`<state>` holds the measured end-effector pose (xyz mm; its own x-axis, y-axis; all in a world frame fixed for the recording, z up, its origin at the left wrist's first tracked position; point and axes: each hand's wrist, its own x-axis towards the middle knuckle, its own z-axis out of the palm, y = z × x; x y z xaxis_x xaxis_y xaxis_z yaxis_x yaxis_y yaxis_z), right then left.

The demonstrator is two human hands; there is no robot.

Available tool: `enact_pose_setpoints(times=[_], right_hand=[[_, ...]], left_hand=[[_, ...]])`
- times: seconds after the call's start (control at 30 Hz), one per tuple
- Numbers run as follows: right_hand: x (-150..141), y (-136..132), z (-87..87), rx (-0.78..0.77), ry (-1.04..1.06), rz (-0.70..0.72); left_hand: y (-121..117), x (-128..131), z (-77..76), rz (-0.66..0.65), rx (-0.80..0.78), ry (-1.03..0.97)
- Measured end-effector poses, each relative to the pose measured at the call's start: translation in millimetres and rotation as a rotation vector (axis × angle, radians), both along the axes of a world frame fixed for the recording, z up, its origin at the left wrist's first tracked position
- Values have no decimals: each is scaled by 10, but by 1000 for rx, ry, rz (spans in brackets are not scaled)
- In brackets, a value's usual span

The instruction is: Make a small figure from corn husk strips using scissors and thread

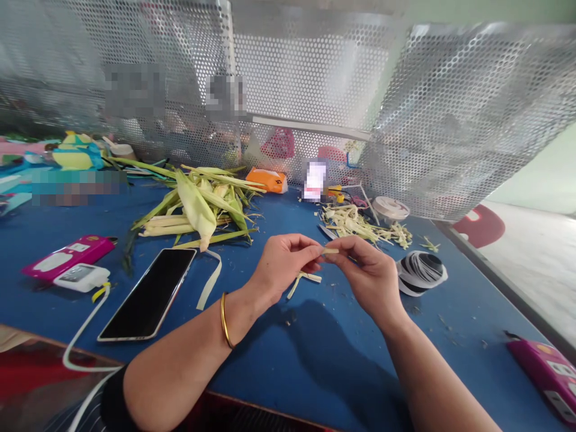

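Over the middle of the blue table, my left hand (292,264) and my right hand (366,273) meet with fingertips pinched. Between them is a short pale corn husk strip (330,251), gripped by both. A gold bangle circles my left wrist. Just below the fingers, a folded pale husk piece (302,282) lies on the table. Behind my right hand rests a heap of small husk pieces (355,222), with a scissor-like metal blade (327,232) at its near left side. A larger pile of green and cream corn husks (198,204) sits behind my left hand.
Left of my arm lie a dark-screened phone (150,294), a magenta device (69,258) and a white cabled gadget (83,277). A black-and-white striped roll (420,273) and tape roll (390,208) stand right. Perforated metal panels (310,72) bound the table's back.
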<state>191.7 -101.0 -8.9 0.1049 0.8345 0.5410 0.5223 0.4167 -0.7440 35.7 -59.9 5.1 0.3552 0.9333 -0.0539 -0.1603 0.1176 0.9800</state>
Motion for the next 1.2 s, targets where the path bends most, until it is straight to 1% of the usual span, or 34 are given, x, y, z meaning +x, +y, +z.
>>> enact_pose_setpoints(times=[0.17,0.33,0.47,0.57,0.67,0.73,0.8,0.9,1.0,1.1,1.2], right_hand=[[-4,-4,-4,-24,25,16],[-7,-7,8,-21,-22,-19],[-13,-9,19,-51,-65,-53],[-19,-5,20,-76,-50,-75],[-29,2,10,-105,4,-86],[-32,9,7,-129,57,-75],[-27,15,15,-158,119,-37],[2,20,51,-208,191,56],[35,22,77,-285,222,128],[23,26,53,-307,325,144],[-53,26,-2,-257,534,148]], left_hand=[[0,-8,14,-11,-54,-20],[3,6,0,-16,1,23],[1,6,-48,-26,130,86],[-7,0,-92,-15,297,195],[-14,-8,-109,21,462,330],[-14,-16,-96,35,524,395],[-7,-29,-72,28,552,427],[15,-54,-41,1,544,425],[30,-63,-34,1,486,362],[20,-32,-41,22,349,225],[-9,21,-45,14,198,40]])
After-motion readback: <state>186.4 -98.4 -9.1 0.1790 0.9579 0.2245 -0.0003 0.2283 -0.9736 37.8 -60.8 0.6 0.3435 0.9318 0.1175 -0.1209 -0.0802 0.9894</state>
